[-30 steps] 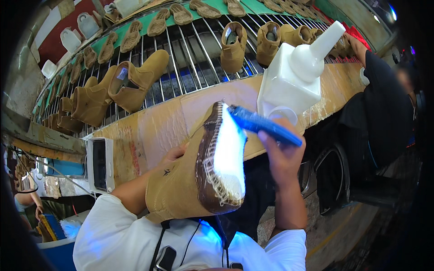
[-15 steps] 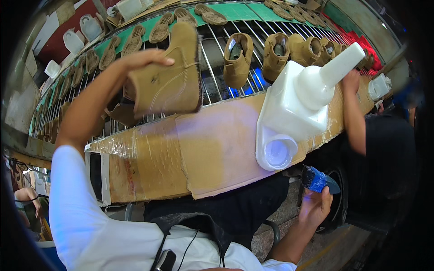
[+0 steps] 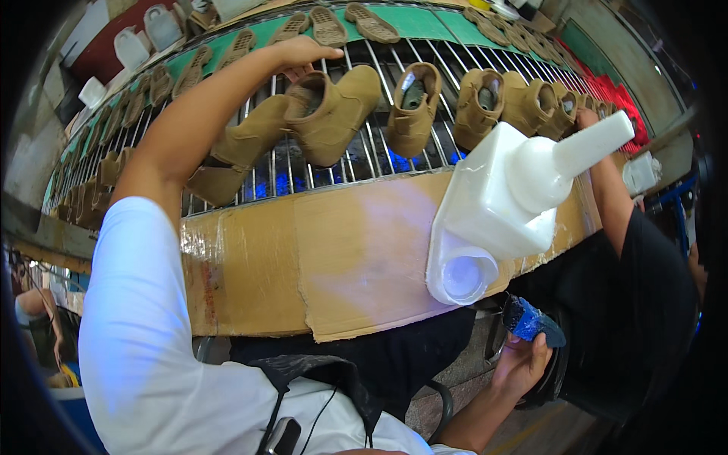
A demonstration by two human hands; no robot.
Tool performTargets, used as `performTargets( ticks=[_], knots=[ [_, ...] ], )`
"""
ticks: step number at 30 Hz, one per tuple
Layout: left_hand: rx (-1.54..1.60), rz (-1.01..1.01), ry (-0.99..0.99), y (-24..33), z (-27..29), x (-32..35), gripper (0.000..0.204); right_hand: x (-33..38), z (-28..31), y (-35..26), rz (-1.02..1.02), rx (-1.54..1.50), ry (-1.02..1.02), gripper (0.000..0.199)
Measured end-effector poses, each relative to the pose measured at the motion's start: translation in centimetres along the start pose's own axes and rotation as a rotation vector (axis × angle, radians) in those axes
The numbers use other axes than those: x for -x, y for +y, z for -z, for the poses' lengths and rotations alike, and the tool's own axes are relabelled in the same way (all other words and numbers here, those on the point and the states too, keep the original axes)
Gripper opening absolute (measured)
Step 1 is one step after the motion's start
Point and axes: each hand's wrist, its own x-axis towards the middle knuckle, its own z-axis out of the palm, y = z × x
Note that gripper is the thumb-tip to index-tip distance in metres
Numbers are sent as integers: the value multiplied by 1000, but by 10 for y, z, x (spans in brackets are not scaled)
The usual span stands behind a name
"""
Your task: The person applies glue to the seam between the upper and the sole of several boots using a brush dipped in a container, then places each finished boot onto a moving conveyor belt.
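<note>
Two-handed work at a boot rack, seen from the head; clock positions refer to the centre of the view. Near eleven o'clock, the left hand [image 3: 297, 54] is loosely spread, one finger extended, above a tan ankle boot [image 3: 334, 117]; contact between fingertips and collar cannot be determined. This boot rests on a rack of metal rods [image 3: 436, 57], its toe directed toward one o'clock. At four o'clock, the right hand [image 3: 523, 364] grips a blue brush [image 3: 532, 322], the dark bristles pointing toward eleven o'clock. Between two and three o'clock, a white plastic bottle [image 3: 493, 201] with a tapered neck and a round cup [image 3: 464, 277] at its base stands on the cardboard [image 3: 341, 265]. Textured outsoles [image 3: 371, 23] lie on a green strip [image 3: 413, 23] around twelve o'clock. At two o'clock, a co-worker's hand [image 3: 588, 119] is beside further boots [image 3: 531, 102].
</note>
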Motion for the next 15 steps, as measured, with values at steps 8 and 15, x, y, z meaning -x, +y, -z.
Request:
performTargets(
  ticks=[8,15],
  knots=[
    [-545,-64,487,-91,2,201,59,8,4,7,-3,0,-65,30],
    [-300,-253,645,-133,-6,180,25,23,-11,7,3,29,-175,28]
  ],
)
